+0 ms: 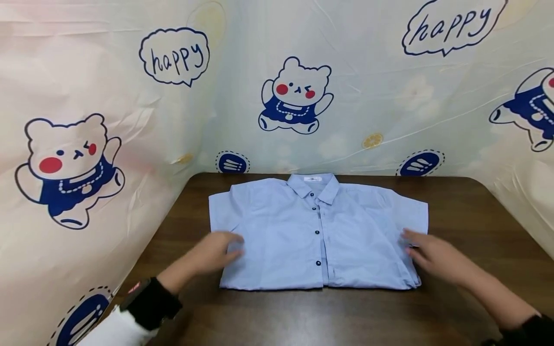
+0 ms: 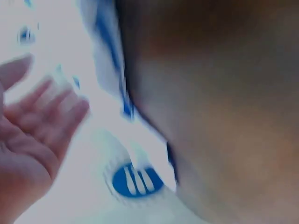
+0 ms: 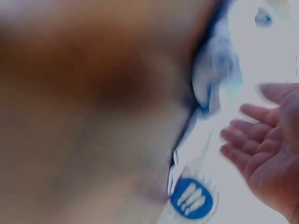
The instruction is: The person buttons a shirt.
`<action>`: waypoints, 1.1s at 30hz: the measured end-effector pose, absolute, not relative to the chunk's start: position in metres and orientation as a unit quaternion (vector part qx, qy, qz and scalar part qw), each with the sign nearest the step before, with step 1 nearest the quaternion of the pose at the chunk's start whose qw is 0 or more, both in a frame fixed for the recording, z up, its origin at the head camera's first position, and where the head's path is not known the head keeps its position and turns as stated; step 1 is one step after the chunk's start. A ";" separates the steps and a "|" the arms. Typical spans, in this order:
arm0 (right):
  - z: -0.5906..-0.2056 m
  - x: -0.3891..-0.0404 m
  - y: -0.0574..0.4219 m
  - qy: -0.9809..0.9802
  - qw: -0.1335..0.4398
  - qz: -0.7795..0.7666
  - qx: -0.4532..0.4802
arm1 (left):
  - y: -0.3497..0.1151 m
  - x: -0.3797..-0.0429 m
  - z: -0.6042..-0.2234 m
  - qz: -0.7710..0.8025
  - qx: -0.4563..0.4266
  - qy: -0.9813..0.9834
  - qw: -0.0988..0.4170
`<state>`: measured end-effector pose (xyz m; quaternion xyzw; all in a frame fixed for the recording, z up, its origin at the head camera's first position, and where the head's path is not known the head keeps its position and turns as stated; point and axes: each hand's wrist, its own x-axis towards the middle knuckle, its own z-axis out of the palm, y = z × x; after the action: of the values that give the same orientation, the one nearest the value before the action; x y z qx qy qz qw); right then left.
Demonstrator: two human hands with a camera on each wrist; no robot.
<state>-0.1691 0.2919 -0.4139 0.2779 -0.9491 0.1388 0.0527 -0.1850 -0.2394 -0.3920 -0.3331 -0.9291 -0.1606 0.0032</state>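
Note:
A light blue short-sleeved button-up shirt lies front up on the brown table, with its collar at the far side. Its lower part is folded under, leaving a straight near edge, and dark buttons run down the middle. My left hand is at the shirt's left side, fingertips overlapping the fabric below the sleeve. On the opposite side my right hand has its fingertips by the right edge, under the other sleeve. Both wrist views show relaxed, spread fingers, the left hand and the right hand gripping nothing.
A pale curtain printed with cartoon bears and "happy" bubbles hangs behind and beside the table. Dark bands circle both wrists, the left band bearing a small red mark. Much of both wrist views is blurred.

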 end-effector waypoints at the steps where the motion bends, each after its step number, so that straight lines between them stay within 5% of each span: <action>1: -0.411 -0.179 0.295 -0.957 0.029 0.137 0.255 | -0.243 -0.196 -0.390 -0.158 -0.293 -0.943 0.003; 6: -0.405 -0.223 0.303 -0.972 -0.096 0.128 0.170 | -0.257 -0.247 -0.390 -0.133 -0.158 -0.977 -0.052; 13: -0.409 -0.257 0.291 -0.966 -0.182 0.133 0.126 | -0.261 -0.274 -0.405 -0.131 -0.102 -0.976 -0.141; 33: -0.419 -0.265 0.293 -0.978 -0.202 0.034 0.036 | -0.253 -0.264 -0.415 -0.045 -0.072 -0.981 -0.174</action>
<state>-0.2651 0.2935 -0.4186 0.0359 -0.9780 0.0345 -0.2025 -0.2642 -0.2526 -0.4149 -0.0718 -0.9811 -0.0451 -0.1737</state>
